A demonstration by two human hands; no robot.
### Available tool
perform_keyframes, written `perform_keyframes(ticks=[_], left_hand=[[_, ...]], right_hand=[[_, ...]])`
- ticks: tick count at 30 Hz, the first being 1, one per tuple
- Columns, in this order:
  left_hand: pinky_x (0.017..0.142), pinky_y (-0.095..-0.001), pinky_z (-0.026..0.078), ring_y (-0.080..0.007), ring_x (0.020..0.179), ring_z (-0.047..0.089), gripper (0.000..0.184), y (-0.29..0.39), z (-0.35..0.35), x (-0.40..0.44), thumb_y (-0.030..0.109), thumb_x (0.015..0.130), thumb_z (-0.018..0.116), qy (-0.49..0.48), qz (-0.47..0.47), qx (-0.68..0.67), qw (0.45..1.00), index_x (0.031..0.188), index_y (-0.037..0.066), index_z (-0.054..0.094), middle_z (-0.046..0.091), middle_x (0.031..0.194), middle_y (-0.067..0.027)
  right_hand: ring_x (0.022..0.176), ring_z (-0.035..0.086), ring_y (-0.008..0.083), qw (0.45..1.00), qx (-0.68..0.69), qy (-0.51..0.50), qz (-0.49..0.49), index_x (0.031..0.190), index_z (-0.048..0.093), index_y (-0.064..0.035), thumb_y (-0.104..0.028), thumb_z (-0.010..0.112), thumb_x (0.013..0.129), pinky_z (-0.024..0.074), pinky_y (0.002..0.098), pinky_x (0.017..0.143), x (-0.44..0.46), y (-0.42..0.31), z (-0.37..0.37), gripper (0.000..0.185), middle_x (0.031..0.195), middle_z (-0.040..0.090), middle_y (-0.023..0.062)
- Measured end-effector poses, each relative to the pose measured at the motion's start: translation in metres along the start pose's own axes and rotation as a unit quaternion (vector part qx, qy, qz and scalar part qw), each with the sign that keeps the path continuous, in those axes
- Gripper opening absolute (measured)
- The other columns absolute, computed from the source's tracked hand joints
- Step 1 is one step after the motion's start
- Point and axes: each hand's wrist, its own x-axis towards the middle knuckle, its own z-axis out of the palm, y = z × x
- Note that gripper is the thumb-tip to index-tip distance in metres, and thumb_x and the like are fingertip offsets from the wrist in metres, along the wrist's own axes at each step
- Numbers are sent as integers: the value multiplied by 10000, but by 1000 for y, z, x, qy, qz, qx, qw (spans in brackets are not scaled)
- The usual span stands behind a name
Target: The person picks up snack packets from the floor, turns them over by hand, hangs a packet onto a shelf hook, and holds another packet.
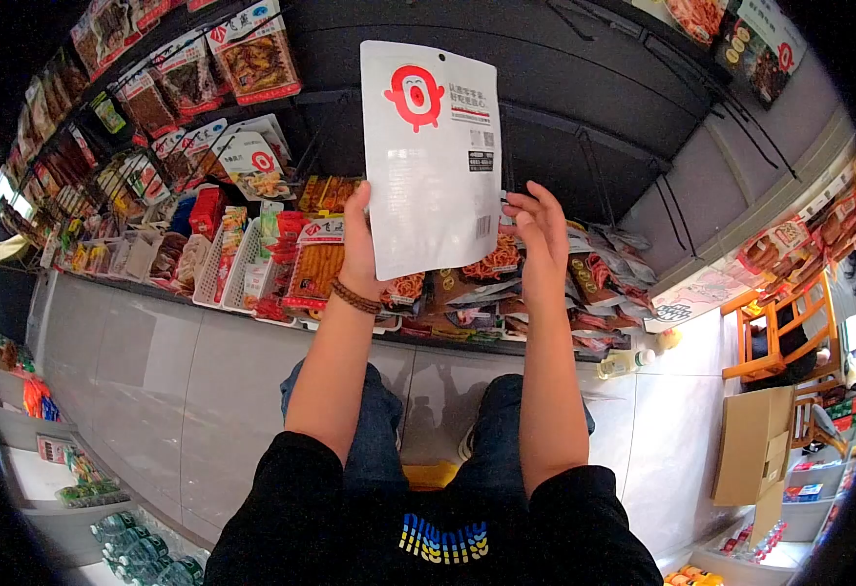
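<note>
A white snack pouch [430, 195] is held upright in front of the shelf rack, its back facing me, with a red cartoon figure, printed text and a barcode. My left hand [358, 244], with a braided bracelet at the wrist, grips its lower left edge; the thumb shows along the side and the other fingers are hidden behind. Beside the lower right edge is my right hand [542, 232], its fingers apart and slightly bent. A small gap seems to separate those fingertips from the pouch. Below lie packs of red-brown snacks [494, 262] on the bottom shelf.
Hanging snack packs [252, 54] fill the rack at upper left, with bare metal hooks [677, 210] on the right. White baskets [242, 264] line the low shelf. On the tiled floor [242, 391] stand a bottle [626, 363], a cardboard box [752, 444] and a wooden chair [784, 327].
</note>
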Motion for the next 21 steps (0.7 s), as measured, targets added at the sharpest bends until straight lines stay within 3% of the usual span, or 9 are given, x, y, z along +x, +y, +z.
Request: perform_keyframes(ticks=[10, 15, 21], left_hand=[[861, -346, 384, -236, 1036, 468, 602, -3, -9, 2, 450, 808, 398, -20, -8, -24, 999, 1210, 6, 348, 450, 1163, -140], [821, -361, 425, -240, 979, 511, 531, -6, -10, 2, 426, 808, 413, -26, -31, -119, 992, 1175, 43, 406, 491, 1128, -110], [819, -355, 428, -239, 977, 515, 537, -10, -9, 1, 432, 807, 412, -38, -34, -92, 994, 1174, 41, 411, 492, 1135, -107]], right_hand=[[911, 498, 145, 999, -6, 36, 29, 1134, 424, -44, -234, 477, 831, 398, 265, 733, 0, -3, 1, 361, 999, 533, 89], [939, 470, 163, 992, 69, 21, 104, 1129, 430, 8, -237, 509, 812, 341, 264, 828, 1, 4, -1, 409, 1026, 522, 102], [945, 470, 159, 981, 116, -3, 154, 1106, 463, 19, -235, 534, 790, 311, 264, 859, -3, -5, 1, 412, 1052, 523, 91]])
